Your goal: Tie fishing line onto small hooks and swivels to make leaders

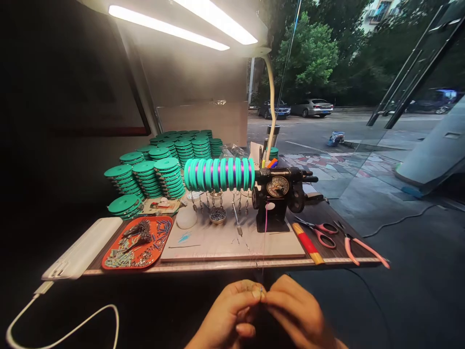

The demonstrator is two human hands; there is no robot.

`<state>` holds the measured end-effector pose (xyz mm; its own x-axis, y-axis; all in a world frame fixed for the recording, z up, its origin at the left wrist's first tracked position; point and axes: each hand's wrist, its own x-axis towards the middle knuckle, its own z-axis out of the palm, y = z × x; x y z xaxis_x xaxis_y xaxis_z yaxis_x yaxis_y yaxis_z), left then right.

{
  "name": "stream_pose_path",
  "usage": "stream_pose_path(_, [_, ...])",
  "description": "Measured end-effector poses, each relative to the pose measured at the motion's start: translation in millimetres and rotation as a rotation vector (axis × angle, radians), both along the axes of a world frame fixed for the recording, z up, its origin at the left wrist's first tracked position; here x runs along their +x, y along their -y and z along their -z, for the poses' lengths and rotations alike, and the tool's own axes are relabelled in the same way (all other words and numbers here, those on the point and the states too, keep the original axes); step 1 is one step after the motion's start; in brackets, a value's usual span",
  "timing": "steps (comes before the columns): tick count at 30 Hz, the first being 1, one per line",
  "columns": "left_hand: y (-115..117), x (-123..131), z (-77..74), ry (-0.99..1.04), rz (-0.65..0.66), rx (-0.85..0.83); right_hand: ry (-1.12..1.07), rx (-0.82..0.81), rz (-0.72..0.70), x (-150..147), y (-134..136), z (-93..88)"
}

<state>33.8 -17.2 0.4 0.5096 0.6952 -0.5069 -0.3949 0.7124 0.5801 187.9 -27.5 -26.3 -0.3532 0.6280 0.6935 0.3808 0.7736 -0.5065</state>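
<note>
My left hand (pixel 236 308) and my right hand (pixel 300 310) meet just in front of the table edge, both pinching at the fingertips. Between them shows a tiny blue piece (pixel 261 290), too small to name. A thin fishing line (pixel 263 264) runs up from my fingers towards a black winder (pixel 278 194) with a dial and side gears. Pink line (pixel 266 220) hangs down the winder's front. On the winder's shaft sits a row of turquoise foam spools (pixel 218 174) wound with purple line. Metal swivels (pixel 240 231) dangle below the spools.
Stacked green spools (pixel 167 169) fill the back left. An orange tray (pixel 112 257) holds small parts, beside a white power bank (pixel 85 245) with a cable. Scissors (pixel 321 232), pliers (pixel 363 245) and a red-and-yellow stick (pixel 308 245) lie right. A lamp (pixel 272 92) arches overhead.
</note>
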Motion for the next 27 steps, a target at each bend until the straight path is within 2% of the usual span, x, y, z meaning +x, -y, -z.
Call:
stream_pose_path(2, [-1.2, 1.2, 1.1, 0.003, 0.055, 0.008, -0.075, -0.315, -0.025, 5.8, -2.7, -2.4])
stream_pose_path(4, [-2.9, 1.7, 1.3, -0.080, 0.109, 0.061, -0.141, -0.559, -0.047, 9.3, -4.5, -2.1])
stream_pose_path(6, [-3.6, 1.1, 0.2, -0.275, 0.095, 0.278, -0.172, -0.675, -0.088, 9.4, -2.6, -0.1])
stream_pose_path(8, [-1.9, -0.6, -1.4, -0.547, 0.004, 0.638, -0.117, -0.644, -0.097, 6.1, 3.7, 0.9])
stream_pose_path(10, [2.7, -3.1, -1.1, -0.812, -0.093, 0.984, 0.009, -0.463, -0.075, 0.1, 12.0, -2.9])
stream_pose_path(13, [10.6, -8.5, 7.4, -1.065, -0.209, 1.307, 0.137, -0.195, -0.116, -12.3, 17.0, -24.2])
stream_pose_path(15, [13.2, -13.5, 17.6, -1.145, -0.335, 1.505, 0.138, -0.240, -0.166, -22.3, 9.1, -47.2])
stream_pose_path(18, [12.2, -22.5, 31.9, -1.282, -0.544, 1.755, 0.126, -0.570, -0.162, -41.5, -21.2, -80.0])
stream_pose_path(20, [10.4, -28.3, 36.3, -1.377, -0.659, 1.810, 0.147, -0.699, -0.178, -58.0, -48.1, -92.1])
stream_pose_path(23, [9.6, -35.3, 30.8, -1.435, -0.718, 1.846, 0.236, -0.718, -0.249, -82.5, -80.6, -95.4])
stream_pose_path(25, [9.6, -38.6, 19.1, -1.348, -0.645, 1.851, 0.285, -0.679, -0.270, -90.3, -88.1, -93.5])
stream_pose_path(27, [8.3, -41.2, 4.0, -1.149, -0.491, 1.661, 0.294, -0.578, -0.243, -85.9, -82.5, -91.6])
